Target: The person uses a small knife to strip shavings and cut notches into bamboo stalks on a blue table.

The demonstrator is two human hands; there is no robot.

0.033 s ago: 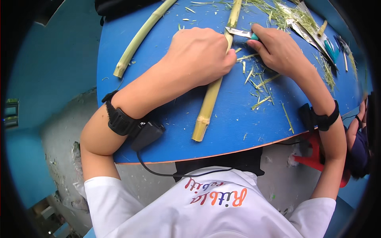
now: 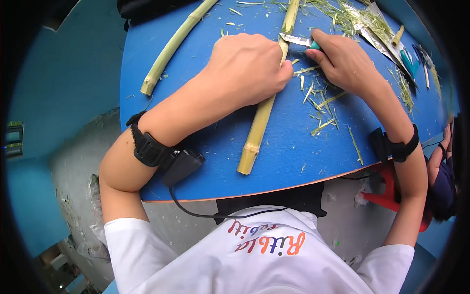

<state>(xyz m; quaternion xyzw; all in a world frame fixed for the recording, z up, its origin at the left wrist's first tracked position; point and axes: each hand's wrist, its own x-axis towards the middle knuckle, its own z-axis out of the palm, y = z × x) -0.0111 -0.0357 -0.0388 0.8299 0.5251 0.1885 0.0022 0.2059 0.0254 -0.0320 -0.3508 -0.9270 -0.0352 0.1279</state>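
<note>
A pale yellow cane stalk (image 2: 258, 132) lies lengthwise on the round blue table (image 2: 205, 171), its cut end toward me. My left hand (image 2: 249, 66) is closed over the stalk's middle and presses it to the table. My right hand (image 2: 345, 61) grips a small knife (image 2: 296, 40) with a teal handle, and its metal blade lies against the stalk just beyond my left hand. Thin green peelings (image 2: 320, 98) are scattered under and beside my right hand. Both wrists wear black straps.
A second, greener stalk (image 2: 174, 46) lies slanted at the table's left. Metal blades (image 2: 374, 32) and teal-handled tools (image 2: 407, 61) rest among shavings at the far right. A red stool (image 2: 389, 196) and another person's arm (image 2: 438, 166) sit past the right edge.
</note>
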